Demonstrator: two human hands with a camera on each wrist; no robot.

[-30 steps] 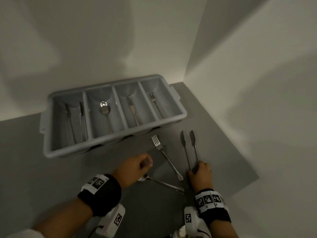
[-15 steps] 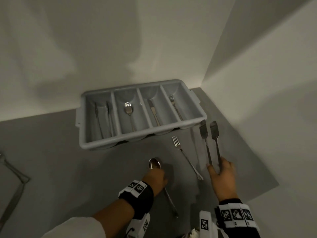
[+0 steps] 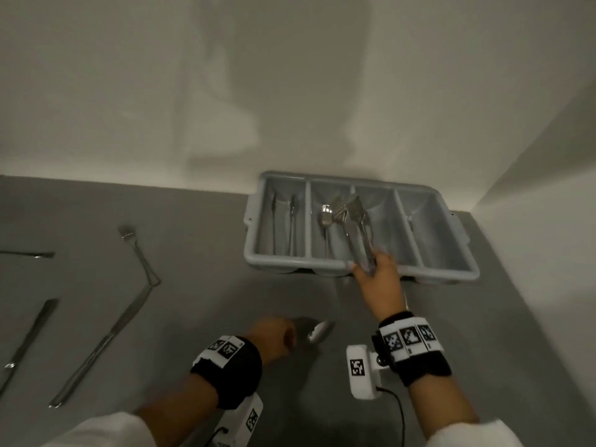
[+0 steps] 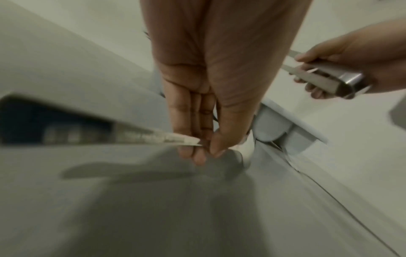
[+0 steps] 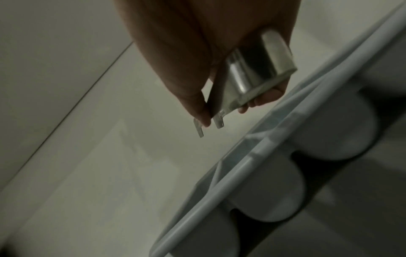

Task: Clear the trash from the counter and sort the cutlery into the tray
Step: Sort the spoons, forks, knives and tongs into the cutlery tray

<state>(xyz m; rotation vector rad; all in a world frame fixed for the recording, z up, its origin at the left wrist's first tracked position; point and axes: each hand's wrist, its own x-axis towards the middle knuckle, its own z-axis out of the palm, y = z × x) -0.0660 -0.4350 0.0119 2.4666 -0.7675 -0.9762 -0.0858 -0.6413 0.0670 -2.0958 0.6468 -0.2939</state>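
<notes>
The grey four-compartment tray stands against the back wall. My right hand grips the hinge end of metal tongs, whose tips hang over the tray's middle compartments. The right wrist view shows the tongs' bend in my fingers above the tray rim. Low over the counter in front of the tray, my left hand pinches a spoon by its handle. The tray holds two thin pieces at the left, a spoon and a fork.
On the grey counter to the left lie a fork, a long knife touching its handle end, and two more pieces at the frame edge. A thin metal handle shows beside my right wrist. Walls close off the back and right.
My right hand has lifted the tongs off the counter and carried them left over the tray. My left hand has picked up the spoon. The view has swung left, showing more cutlery.
</notes>
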